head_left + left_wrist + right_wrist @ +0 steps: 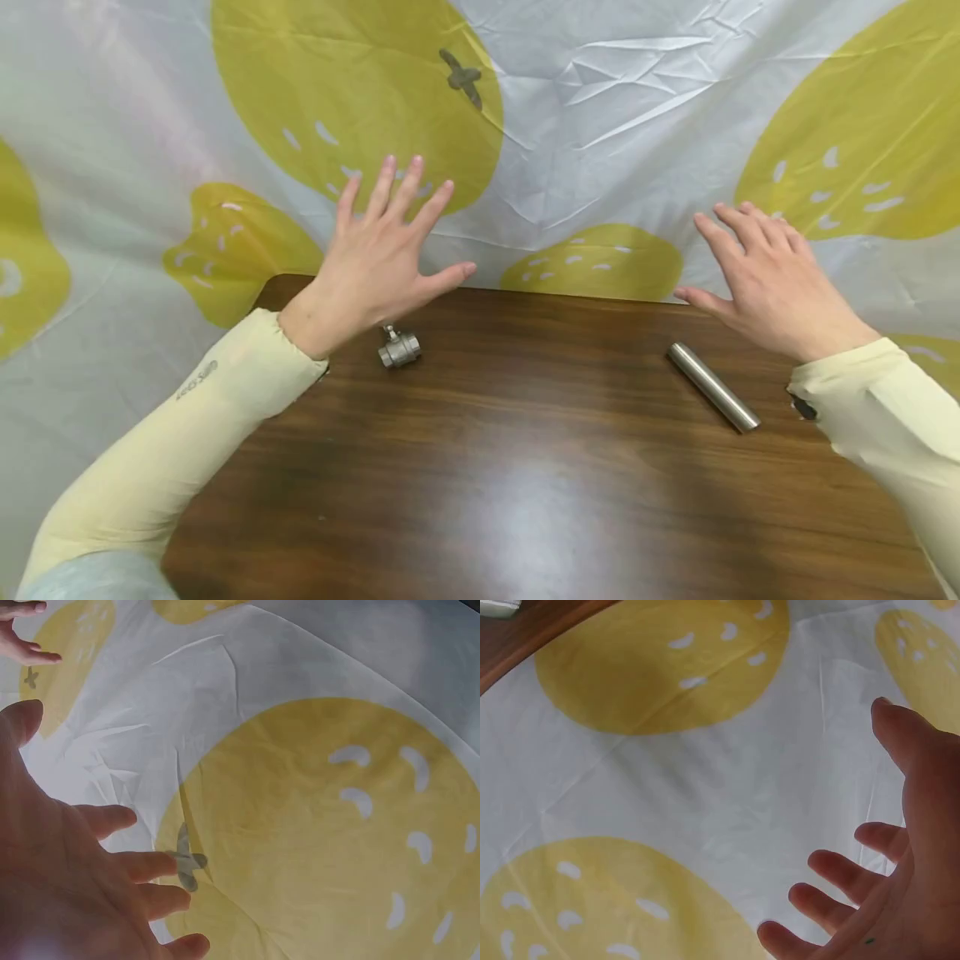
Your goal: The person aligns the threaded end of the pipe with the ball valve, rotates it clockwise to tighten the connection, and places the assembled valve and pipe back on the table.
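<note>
Two hands spread, holding nothing – left hand [378,258] above valve [399,347], right hand [772,279] beside steel tube [712,387], table's [525,467] far edge

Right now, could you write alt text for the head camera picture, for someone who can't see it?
Two open hands, left hand and right hand, hover over the far edge of a dark wooden table, holding nothing. A small metal valve lies near the left hand, a steel tube near the right; behind hangs a white cloth with yellow fruit shapes.

left sleeve [197,381]: a small grey print stands on it, too small and tilted to read.
other surfaces: there is no text, number or sign that can be read.
</note>
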Demonstrator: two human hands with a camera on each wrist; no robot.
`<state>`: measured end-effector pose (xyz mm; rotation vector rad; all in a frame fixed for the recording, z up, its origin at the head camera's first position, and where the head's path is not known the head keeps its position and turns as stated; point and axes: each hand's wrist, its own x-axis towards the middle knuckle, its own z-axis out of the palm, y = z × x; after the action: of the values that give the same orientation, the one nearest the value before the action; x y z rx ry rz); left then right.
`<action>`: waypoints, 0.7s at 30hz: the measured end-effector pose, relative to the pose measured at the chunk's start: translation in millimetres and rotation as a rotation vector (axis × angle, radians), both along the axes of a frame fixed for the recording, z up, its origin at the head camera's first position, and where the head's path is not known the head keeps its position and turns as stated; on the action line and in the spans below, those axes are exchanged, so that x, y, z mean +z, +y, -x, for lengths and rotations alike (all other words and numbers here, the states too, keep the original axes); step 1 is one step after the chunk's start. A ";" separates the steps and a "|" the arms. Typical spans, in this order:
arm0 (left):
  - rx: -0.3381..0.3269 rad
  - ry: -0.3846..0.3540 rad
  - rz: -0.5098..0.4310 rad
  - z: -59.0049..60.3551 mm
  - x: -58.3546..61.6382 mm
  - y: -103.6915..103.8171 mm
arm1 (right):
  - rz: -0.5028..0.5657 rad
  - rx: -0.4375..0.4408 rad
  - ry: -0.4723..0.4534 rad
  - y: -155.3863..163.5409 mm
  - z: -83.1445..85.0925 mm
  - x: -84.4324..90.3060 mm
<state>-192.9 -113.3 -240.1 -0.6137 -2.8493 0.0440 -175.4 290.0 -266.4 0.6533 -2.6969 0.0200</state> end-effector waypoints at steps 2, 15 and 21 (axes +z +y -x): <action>0.000 0.010 -0.017 -0.9 -2.0 -1.6 | 0.006 -0.009 0.000 2.0 -0.4 0.6; 0.032 0.089 -0.274 6.8 -32.4 -39.3 | 0.156 -0.024 0.084 31.1 -5.0 -5.5; 0.092 0.032 -0.425 12.4 -61.5 -63.6 | 0.251 -0.028 0.152 48.3 -8.1 -21.5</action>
<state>-205.3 -176.9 -301.5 -0.3866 -2.7265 -0.5168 -167.3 338.2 -287.9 0.5182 -2.5016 0.2849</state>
